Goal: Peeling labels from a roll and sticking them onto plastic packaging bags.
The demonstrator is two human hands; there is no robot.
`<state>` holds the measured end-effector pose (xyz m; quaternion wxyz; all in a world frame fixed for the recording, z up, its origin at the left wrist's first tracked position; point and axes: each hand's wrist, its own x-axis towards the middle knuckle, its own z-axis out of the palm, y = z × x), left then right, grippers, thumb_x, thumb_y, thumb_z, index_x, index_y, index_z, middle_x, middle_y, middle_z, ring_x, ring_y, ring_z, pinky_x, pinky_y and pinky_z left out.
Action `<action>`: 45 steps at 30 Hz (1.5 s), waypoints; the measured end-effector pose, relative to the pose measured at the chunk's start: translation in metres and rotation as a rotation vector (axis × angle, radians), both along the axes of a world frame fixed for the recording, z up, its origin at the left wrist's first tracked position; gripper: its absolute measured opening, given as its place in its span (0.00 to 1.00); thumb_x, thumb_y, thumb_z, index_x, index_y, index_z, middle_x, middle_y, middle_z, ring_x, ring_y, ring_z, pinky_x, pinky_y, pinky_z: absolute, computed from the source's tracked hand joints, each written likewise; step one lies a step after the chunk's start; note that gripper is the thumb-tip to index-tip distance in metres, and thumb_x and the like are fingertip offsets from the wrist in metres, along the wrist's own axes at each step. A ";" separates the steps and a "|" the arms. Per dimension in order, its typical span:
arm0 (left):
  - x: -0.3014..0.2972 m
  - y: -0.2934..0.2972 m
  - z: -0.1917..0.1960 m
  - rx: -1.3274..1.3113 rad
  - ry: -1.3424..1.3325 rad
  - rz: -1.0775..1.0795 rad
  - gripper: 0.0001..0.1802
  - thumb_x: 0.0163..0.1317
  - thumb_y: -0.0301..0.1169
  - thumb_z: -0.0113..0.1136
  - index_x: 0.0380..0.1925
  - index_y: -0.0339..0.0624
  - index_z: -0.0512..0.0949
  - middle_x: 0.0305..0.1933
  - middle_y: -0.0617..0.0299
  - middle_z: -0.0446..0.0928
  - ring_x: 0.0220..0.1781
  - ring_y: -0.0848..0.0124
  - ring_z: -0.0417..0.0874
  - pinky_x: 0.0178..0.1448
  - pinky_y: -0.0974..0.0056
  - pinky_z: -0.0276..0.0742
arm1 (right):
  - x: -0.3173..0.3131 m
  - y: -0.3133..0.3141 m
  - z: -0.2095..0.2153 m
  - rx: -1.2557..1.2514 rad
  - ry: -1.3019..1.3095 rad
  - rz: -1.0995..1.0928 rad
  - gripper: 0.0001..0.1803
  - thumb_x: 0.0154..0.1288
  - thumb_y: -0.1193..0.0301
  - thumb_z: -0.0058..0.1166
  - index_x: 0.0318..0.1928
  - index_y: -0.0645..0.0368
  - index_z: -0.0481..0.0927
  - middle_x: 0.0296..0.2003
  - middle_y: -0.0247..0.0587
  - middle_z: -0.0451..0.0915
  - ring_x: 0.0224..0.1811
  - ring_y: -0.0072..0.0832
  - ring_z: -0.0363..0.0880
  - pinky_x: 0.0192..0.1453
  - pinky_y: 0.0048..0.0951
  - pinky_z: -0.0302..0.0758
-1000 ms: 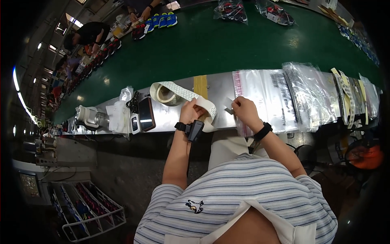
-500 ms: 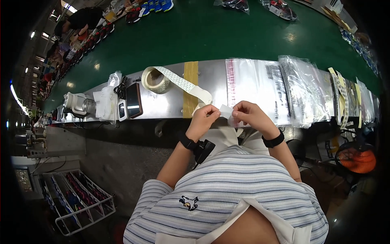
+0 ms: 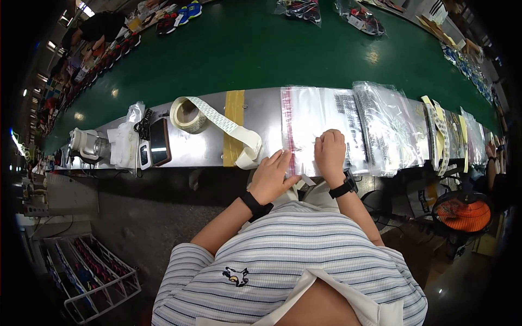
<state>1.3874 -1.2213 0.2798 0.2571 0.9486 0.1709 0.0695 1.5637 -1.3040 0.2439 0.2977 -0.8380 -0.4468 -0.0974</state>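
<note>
My left hand lies with its fingers stretched out at the near left edge of a stack of clear plastic bags, which has a red-marked strip down its left side. A small white slip shows just right of my left thumb, at the table's front edge. Over the same stack, my right hand is closed, fingers curled down toward the plastic; what it holds, if anything, is hidden. Left of the bags, a roll of labels trails a pale strip whose end curls near my left hand.
More clear bags lie to the right, beside label strips. A phone and a white device stand left. Bagged shoes rest on the green surface beyond. An orange fan is at right.
Both hands were pinching a small white piece between them. Now they are apart: the left rests flat on the bag edge, the right has moved farther over the bags. The view has shifted.
</note>
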 end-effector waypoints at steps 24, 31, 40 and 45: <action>0.120 0.039 -0.038 -2.115 -0.365 0.193 0.18 0.69 0.36 0.35 0.46 0.33 0.70 0.51 0.47 0.75 0.58 0.58 0.74 0.59 0.57 0.73 | 0.034 -0.030 0.012 0.386 0.991 -0.101 0.08 0.66 0.72 0.48 0.35 0.65 0.75 0.31 0.40 0.77 0.32 0.20 0.74 0.37 0.23 0.71; 0.151 0.029 -0.001 -1.325 0.086 0.204 0.20 0.60 0.24 0.41 0.53 0.35 0.67 0.39 0.57 0.75 0.38 0.70 0.81 0.37 0.67 0.81 | 0.037 -0.040 0.045 0.358 0.779 0.259 0.08 0.68 0.72 0.46 0.42 0.64 0.74 0.40 0.36 0.75 0.42 0.21 0.72 0.47 0.21 0.68; 0.077 0.030 0.059 -1.805 -0.149 0.265 0.35 0.68 0.47 0.43 0.65 0.35 0.50 0.65 0.40 0.58 0.58 0.48 0.72 0.53 0.51 0.76 | 0.017 -0.055 0.054 0.007 0.179 0.259 0.21 0.50 0.75 0.61 0.47 0.64 0.74 0.42 0.50 0.76 0.45 0.43 0.76 0.49 0.34 0.73; 0.001 0.030 0.047 -0.990 -0.420 0.487 0.21 0.66 0.38 0.51 0.54 0.36 0.67 0.55 0.55 0.72 0.47 0.68 0.78 0.44 0.66 0.76 | 0.102 -0.093 0.070 0.825 1.001 -0.323 0.09 0.65 0.71 0.46 0.40 0.62 0.77 0.32 0.37 0.80 0.34 0.23 0.79 0.35 0.21 0.70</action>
